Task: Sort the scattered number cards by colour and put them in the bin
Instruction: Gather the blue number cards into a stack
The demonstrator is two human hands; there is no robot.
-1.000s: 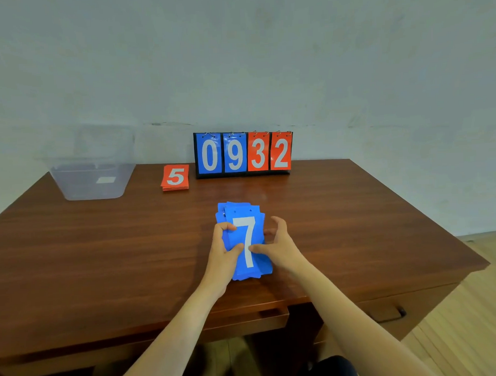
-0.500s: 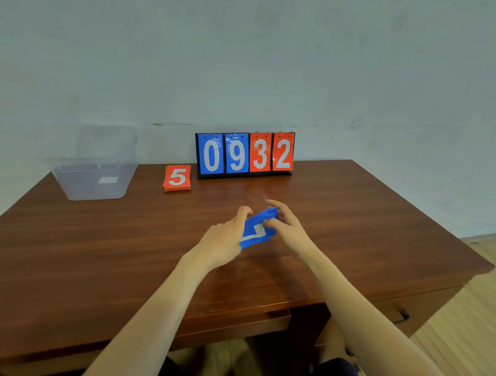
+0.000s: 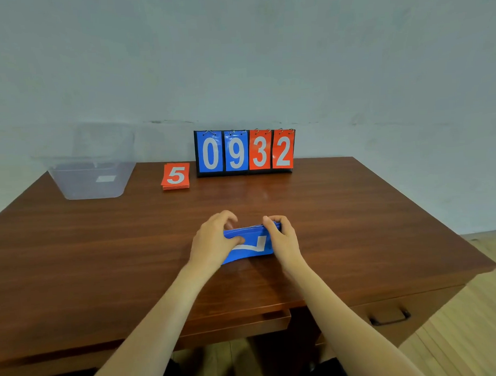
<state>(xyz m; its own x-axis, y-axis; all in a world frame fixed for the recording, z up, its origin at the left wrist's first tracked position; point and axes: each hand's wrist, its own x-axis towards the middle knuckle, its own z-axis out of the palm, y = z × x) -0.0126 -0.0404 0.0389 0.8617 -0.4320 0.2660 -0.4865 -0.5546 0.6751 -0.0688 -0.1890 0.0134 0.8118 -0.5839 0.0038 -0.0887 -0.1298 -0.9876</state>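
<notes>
A stack of blue number cards (image 3: 253,244) stands on its long edge on the wooden table (image 3: 354,212), turned sideways with a white 7 facing me. My left hand (image 3: 215,241) grips the stack's left end, thumb on the front. My right hand (image 3: 282,237) grips its right end, fingers curled over the top edge. A stack of red cards (image 3: 175,176) with a 5 on top lies flat at the back of the table. The clear plastic bin (image 3: 91,168) sits at the back left corner.
A flip scoreboard (image 3: 244,152) showing blue 0, 9 and red 3, 2 stands against the wall at the back centre. The table has a drawer with a dark handle (image 3: 389,318) at the front right. Wooden floor (image 3: 470,320) lies to the right.
The blue stack went from lying flat with the 7 upright to being lifted, turned sideways and stood on its long edge. Both hands now hold its two ends.
</notes>
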